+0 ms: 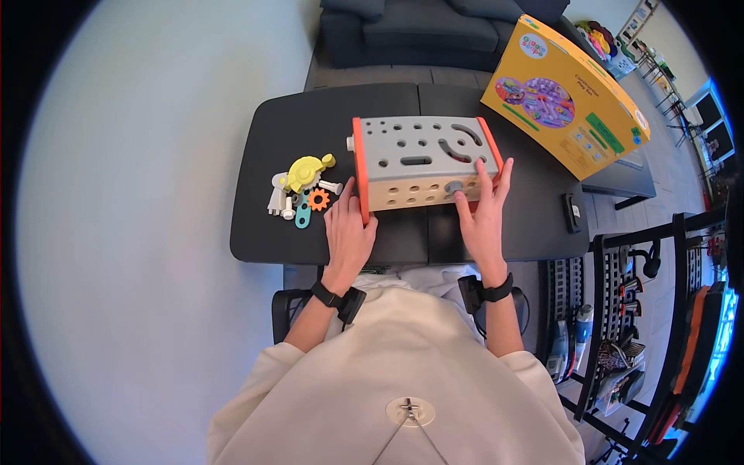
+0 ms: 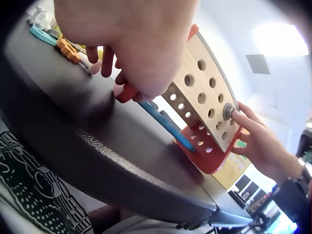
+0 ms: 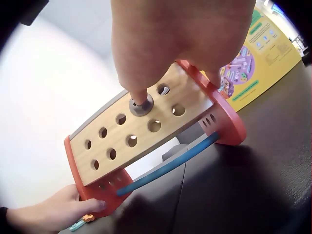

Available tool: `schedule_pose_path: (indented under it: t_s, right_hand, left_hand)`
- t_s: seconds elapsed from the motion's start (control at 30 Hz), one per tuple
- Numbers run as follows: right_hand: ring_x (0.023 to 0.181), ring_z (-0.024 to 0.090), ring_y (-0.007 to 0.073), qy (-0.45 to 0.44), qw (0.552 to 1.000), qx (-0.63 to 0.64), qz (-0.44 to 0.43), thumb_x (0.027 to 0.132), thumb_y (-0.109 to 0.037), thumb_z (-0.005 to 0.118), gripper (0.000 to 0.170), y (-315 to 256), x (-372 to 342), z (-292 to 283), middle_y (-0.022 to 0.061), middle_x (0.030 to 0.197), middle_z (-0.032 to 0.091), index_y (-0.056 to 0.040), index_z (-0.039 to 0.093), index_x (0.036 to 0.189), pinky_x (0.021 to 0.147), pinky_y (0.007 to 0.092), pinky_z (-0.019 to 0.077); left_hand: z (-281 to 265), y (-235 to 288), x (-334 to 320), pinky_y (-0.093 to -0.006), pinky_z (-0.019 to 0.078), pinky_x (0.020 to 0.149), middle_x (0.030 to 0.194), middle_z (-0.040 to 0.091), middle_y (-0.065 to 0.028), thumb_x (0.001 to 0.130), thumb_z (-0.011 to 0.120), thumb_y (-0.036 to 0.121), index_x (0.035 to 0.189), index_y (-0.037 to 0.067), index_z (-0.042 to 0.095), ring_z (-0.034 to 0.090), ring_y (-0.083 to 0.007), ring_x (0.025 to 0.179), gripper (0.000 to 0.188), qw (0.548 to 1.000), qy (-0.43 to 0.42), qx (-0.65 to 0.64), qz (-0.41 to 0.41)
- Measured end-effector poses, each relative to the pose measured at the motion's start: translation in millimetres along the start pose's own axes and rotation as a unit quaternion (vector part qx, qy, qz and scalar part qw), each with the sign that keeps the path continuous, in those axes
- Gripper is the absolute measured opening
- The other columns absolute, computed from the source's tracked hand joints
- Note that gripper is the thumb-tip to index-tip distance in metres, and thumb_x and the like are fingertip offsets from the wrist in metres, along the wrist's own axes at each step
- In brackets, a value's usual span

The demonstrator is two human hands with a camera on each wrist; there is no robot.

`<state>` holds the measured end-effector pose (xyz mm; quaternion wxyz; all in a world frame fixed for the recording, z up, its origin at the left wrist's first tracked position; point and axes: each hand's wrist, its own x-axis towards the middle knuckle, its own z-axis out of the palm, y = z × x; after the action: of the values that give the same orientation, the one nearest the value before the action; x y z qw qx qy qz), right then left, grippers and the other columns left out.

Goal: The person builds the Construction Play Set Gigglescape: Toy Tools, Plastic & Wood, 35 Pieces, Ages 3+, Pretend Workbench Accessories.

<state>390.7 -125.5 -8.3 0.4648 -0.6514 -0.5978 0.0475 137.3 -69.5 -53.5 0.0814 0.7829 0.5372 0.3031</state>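
So the toy toolbox [image 1: 418,170] is sitting mid-bench [image 1: 260,239], wooden front panel [image 3: 138,126] facing the person. Left hand [image 1: 350,236] has a grip on the near left corner, around the red end panel [image 1: 362,174]. Right hand [image 1: 484,213] has its fingers around the right end and its thumb on a grey peg [image 3: 142,108] in one of the upper holes.

My read: seating that peg is the step in hand. Can't tell if it's all the way in, since the thumb hides part of its head. Next move probably wants a straight push with the left end held firm, so the box doesn't skid.

Loose bits are piled left of the toolbox: yellow piece [image 1: 304,175], orange gear [image 1: 318,199], teal strip [image 1: 303,218], white bolt [image 1: 288,211]. None of those look fitted, so plenty left, I'd guess. Yellow carton [image 1: 570,97] stands far right.
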Motion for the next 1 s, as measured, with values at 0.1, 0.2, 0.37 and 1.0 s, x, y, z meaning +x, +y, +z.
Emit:
schedule_pose_path:
  t_s: [0.1,0.2,0.37,1.0]
  right_hand:
    - [0.159,0.025,0.0519,0.011,0.999,0.034,0.025,0.104,-0.016,0.067,0.066,-6,6,-7,0.0321,0.176,-0.001,-0.0102,0.041,0.165,0.124,0.0516,0.0358]
    - [0.162,0.019,0.0485,0.015,0.996,0.061,0.068,0.110,-0.022,0.056,0.065,-7,10,-7,0.0303,0.177,0.001,-0.0079,0.033,0.168,0.127,0.0511,0.0289]
    - [0.163,0.019,0.0438,0.023,0.989,0.109,0.097,0.112,-0.025,0.052,0.066,-3,9,-5,0.0284,0.177,0.008,-0.0065,0.026,0.170,0.130,0.0496,0.0228]
    - [0.102,0.066,0.0287,-0.118,0.959,0.162,0.200,0.110,-0.021,0.059,0.077,-3,-12,-4,0.0185,0.128,0.063,-0.0093,0.017,0.173,0.093,0.0357,0.0511]
  left_hand:
    - [-34,18,8,-0.0469,0.0525,0.102,0.162,0.051,-0.0195,0.089,0.073,0.007,0.122,-0.006,0.066,0.063,-0.0374,0.126,0.037,0.999,0.022,-0.032,0.001]
    - [-54,31,20,-0.0351,0.0632,0.076,0.153,0.062,-0.0174,0.082,0.078,-0.001,0.107,-0.009,0.068,0.078,-0.0306,0.093,0.027,0.985,0.138,-0.045,0.091]
    - [-82,51,37,-0.0332,0.0640,0.076,0.136,0.073,-0.0160,0.074,0.086,-0.003,0.102,-0.007,0.070,0.079,-0.0289,0.090,0.033,0.958,0.206,-0.042,0.195]
    - [-74,130,137,-0.0262,0.0545,0.055,0.102,0.080,-0.0021,0.082,0.091,0.030,0.096,0.002,0.074,0.074,-0.0156,0.070,0.036,0.889,0.231,-0.054,0.391]
